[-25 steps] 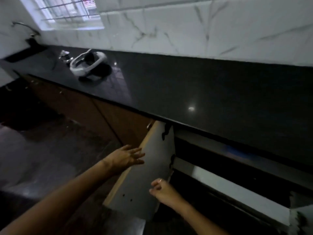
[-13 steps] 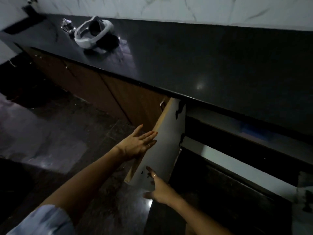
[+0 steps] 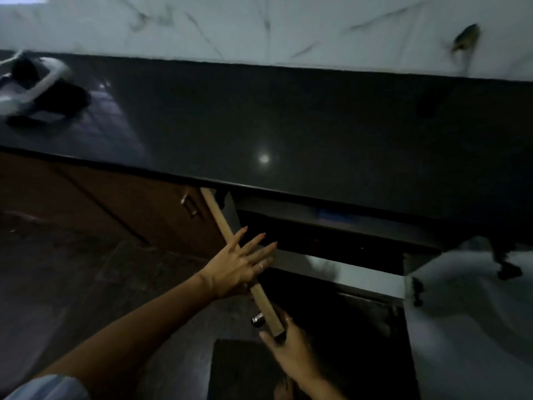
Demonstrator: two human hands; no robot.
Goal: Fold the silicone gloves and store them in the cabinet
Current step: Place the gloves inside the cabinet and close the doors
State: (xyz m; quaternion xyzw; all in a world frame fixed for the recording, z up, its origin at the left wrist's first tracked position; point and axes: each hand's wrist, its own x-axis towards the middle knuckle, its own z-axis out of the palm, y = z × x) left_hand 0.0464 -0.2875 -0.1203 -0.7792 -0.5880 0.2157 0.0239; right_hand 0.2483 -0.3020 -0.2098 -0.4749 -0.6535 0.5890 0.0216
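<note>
The cabinet door (image 3: 230, 235) under the black counter stands almost edge-on, showing its pale wooden edge. My left hand (image 3: 240, 267) presses on that edge with fingers spread and straight. Lower down, my right hand (image 3: 287, 346) holds the door's bottom corner between thumb and fingers, next to a metal handle (image 3: 257, 318). Behind the door the cabinet (image 3: 331, 249) is dark inside, with a white shelf (image 3: 354, 274). A small blue shape (image 3: 331, 218) lies on the upper level; it is too dim to tell whether it is the gloves.
The black countertop (image 3: 288, 125) runs across the view below a marbled white wall. A white and black headset (image 3: 34, 88) lies at its left end. A second, white-faced door (image 3: 467, 301) stands open on the right. Closed brown doors (image 3: 138, 215) are to the left, dark floor below.
The door has swung from showing its white inner face to nearly edge-on. My left hand slid onto its edge; my right hand moved to its bottom corner. The view shifted right.
</note>
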